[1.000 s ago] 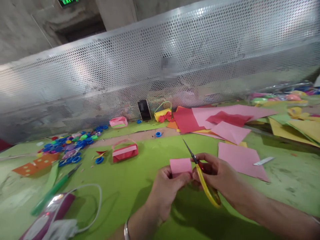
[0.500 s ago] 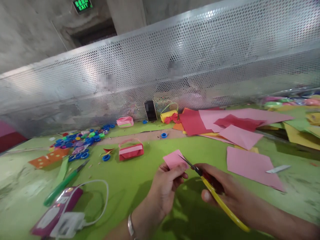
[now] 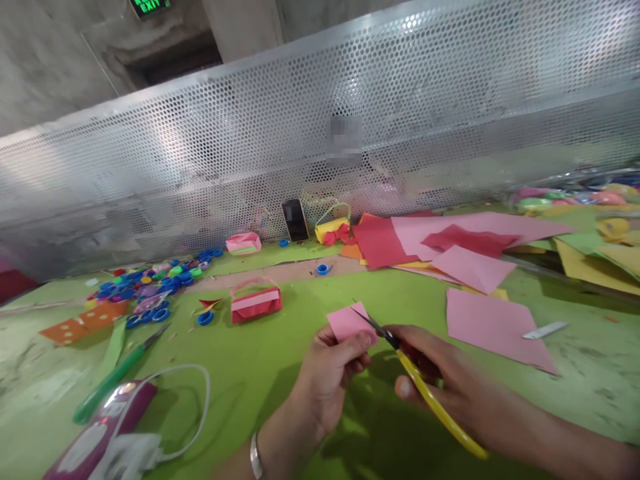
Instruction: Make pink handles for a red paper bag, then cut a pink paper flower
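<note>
My left hand [image 3: 333, 377] pinches a small pink paper piece [image 3: 346, 321] between thumb and fingers, over the green tabletop [image 3: 240, 400]. In my right hand [image 3: 437, 363] is a pair of scissors [image 3: 425, 395] with yellow and dark red handles. Their dark blades point up and left and lie across the paper's right side; whether they have cut into it I cannot tell. Left of my hands stands a small red paper handbag [image 3: 257, 305] with a pale pink band and a handle. My right hand's palm side is partly hidden.
Pink and red paper sheets [image 3: 390, 243] spread at the back right; a pink sheet [image 3: 495, 327] carries a craft blade [image 3: 545, 331]. A green-handled knife [image 3: 115, 377], a purple power strip [image 3: 105, 433] and many blue bottle caps [image 3: 160, 313] lie left. A phone [image 3: 295, 220] leans against the perforated metal panel [image 3: 240, 153].
The view has shifted slightly, so the table things sit a little farther left. Both hands keep hold of the paper and scissors, with the blades still at the paper's right side.
</note>
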Demonstrator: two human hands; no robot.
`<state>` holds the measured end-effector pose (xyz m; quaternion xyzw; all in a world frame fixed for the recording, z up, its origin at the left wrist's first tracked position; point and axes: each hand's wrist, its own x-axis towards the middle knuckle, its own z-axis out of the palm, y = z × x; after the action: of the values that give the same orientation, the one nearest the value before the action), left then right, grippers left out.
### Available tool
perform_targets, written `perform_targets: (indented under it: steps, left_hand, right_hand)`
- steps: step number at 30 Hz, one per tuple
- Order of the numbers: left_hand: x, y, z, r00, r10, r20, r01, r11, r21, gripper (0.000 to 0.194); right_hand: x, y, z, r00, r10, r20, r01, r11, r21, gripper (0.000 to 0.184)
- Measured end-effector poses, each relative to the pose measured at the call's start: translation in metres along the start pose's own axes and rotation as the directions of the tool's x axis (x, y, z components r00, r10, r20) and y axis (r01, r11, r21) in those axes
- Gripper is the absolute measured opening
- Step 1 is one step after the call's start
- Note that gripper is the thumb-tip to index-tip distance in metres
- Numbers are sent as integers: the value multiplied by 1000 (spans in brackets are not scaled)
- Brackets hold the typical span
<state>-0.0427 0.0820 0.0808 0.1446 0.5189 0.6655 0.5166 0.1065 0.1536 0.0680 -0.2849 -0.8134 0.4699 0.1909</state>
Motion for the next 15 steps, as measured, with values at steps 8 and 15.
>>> perform_targets:
  steps: [8, 15]
  left_hand:
    - [2, -3, -2, 1000, 8, 8, -8, 999, 32, 27]
    - [1, -4, -2, 1000, -16, -8, 16, 1000, -19, 27]
  right_hand:
    - [2, 1, 3, 999, -8, 43, 9, 1000, -12, 15]
    - [0, -5, 2, 1000, -9, 16, 9, 1000, 3, 19]
